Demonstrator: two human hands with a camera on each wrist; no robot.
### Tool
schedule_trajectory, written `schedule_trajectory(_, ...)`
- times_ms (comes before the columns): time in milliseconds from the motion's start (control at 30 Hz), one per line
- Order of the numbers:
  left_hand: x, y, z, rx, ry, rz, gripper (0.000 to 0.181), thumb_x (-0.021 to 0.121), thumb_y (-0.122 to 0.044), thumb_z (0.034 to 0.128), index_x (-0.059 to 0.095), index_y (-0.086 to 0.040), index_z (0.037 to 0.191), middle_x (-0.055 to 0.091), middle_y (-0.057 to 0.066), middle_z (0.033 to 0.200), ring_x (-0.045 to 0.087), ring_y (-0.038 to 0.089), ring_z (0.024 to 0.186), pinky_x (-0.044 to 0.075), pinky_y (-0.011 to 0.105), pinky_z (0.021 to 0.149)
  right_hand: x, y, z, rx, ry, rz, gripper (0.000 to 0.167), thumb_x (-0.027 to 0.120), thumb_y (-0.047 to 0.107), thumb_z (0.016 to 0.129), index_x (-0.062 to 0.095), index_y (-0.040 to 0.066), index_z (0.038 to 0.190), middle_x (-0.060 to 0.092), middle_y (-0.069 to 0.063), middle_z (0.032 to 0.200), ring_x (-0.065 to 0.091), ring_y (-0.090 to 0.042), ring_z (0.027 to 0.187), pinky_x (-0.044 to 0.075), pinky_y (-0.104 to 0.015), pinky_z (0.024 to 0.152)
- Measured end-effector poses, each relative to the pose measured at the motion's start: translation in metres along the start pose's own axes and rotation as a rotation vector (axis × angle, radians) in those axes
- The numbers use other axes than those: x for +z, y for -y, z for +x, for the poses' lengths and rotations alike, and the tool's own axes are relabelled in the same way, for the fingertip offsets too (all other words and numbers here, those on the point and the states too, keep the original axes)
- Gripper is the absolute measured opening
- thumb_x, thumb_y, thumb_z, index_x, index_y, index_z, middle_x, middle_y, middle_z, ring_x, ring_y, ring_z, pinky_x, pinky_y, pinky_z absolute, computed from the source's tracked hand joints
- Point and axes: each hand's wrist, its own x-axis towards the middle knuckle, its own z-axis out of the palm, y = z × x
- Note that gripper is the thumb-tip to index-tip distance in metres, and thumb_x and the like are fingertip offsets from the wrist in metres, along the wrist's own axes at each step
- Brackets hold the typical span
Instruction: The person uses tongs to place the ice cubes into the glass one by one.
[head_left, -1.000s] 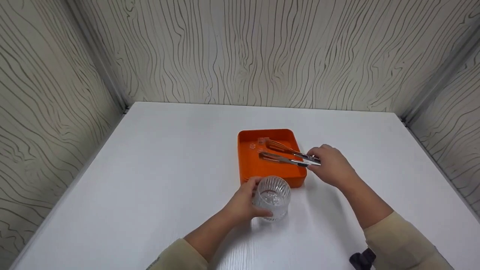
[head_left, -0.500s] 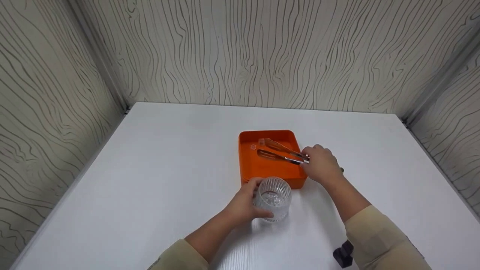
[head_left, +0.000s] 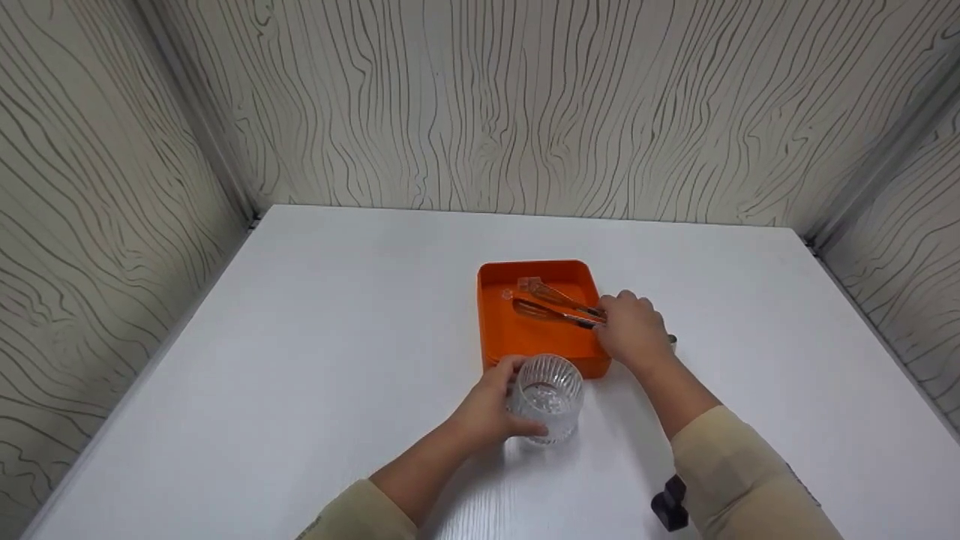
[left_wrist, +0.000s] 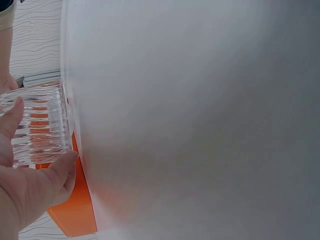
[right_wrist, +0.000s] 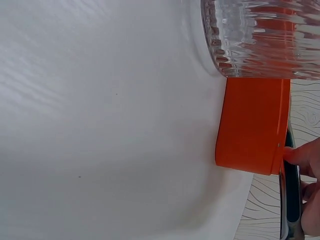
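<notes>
My left hand (head_left: 487, 405) curls round the left side of a ribbed clear glass (head_left: 551, 397), which stands in front of an orange tray (head_left: 536, 341). The left wrist view shows thumb and fingers of the left hand (left_wrist: 37, 185) on the glass (left_wrist: 42, 125). Over the tray's right side, my right hand (head_left: 636, 328) grips metal tongs (head_left: 559, 315), their two arms apart. One tong tip is at a clear cube (head_left: 529, 284) in the tray; whether it touches cannot be told. Another small clear piece (head_left: 507, 295) lies left of it. In the right wrist view, the right hand (right_wrist: 309, 185) holds the tongs' handle (right_wrist: 291, 200).
A white table (head_left: 337, 322) carries the tray and glass. Patterned panels (head_left: 480, 105) rise behind and at both sides. A dark object (head_left: 670, 506) shows beside my right sleeve.
My right hand has moved left with the tongs, further over the tray, and the far tong tip has shifted slightly. My left hand and the glass have stayed in place.
</notes>
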Motion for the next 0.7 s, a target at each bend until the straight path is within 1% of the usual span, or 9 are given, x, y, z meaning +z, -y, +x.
schedule_trajectory(167, -0.0003, 0.0019, 0.0010, 0.031, 0.003, 0.030, 0.078, 0.085, -0.026, 0.0609, 0.038, -0.036, 0.122, 0.048, -0.011, 0.121, 0.047, 0.016, 0.116, 0.042, 0.042, 0.096, 0.0014, 0.0027, 0.0007, -0.024, -0.020, -0.064, 0.023, 0.062, 0.014, 0.081, 0.060, 0.002, 0.102, 0.051, -0.016, 0.090, 0.048, -0.032, 0.083, 0.046, -0.043, 0.068)
schedule_trajectory(300, -0.0003, 0.0022, 0.0010, 0.037, 0.004, 0.023, 0.078, 0.085, -0.025, 0.0610, 0.039, -0.035, 0.123, 0.048, -0.011, 0.121, 0.047, 0.017, 0.115, 0.042, 0.044, 0.096, 0.0006, 0.0055, 0.0005, -0.006, 0.002, -0.062, 0.020, 0.061, 0.013, 0.082, 0.060, 0.003, 0.099, 0.050, -0.015, 0.090, 0.046, -0.031, 0.084, 0.044, -0.042, 0.068)
schedule_trajectory(500, -0.0007, 0.0011, 0.0005, 0.024, 0.003, 0.031, 0.078, 0.085, -0.026, 0.0612, 0.038, -0.036, 0.123, 0.048, -0.011, 0.121, 0.047, 0.017, 0.116, 0.042, 0.044, 0.096, -0.0013, 0.0079, -0.0003, 0.005, 0.030, -0.055, 0.016, 0.059, 0.012, 0.083, 0.060, 0.006, 0.098, 0.049, -0.014, 0.090, 0.046, -0.031, 0.083, 0.044, -0.040, 0.066)
schedule_trajectory(567, -0.0004, 0.0008, 0.0005, 0.014, 0.003, 0.029, 0.078, 0.085, -0.026, 0.0611, 0.038, -0.037, 0.122, 0.047, -0.012, 0.121, 0.047, 0.016, 0.116, 0.041, 0.044, 0.096, -0.0020, 0.0078, -0.0001, 0.008, 0.039, -0.049, 0.014, 0.059, 0.011, 0.083, 0.060, 0.007, 0.096, 0.049, -0.014, 0.089, 0.046, -0.031, 0.083, 0.044, -0.040, 0.065)
schedule_trajectory(700, -0.0002, 0.0004, 0.0004, 0.016, 0.003, 0.024, 0.078, 0.085, -0.026, 0.0612, 0.038, -0.037, 0.122, 0.047, -0.011, 0.122, 0.046, 0.017, 0.116, 0.041, 0.044, 0.096, -0.0032, 0.0081, 0.0002, 0.028, 0.060, -0.020, 0.010, 0.060, 0.011, 0.083, 0.060, 0.009, 0.093, 0.049, -0.013, 0.088, 0.046, -0.029, 0.081, 0.044, -0.037, 0.062)
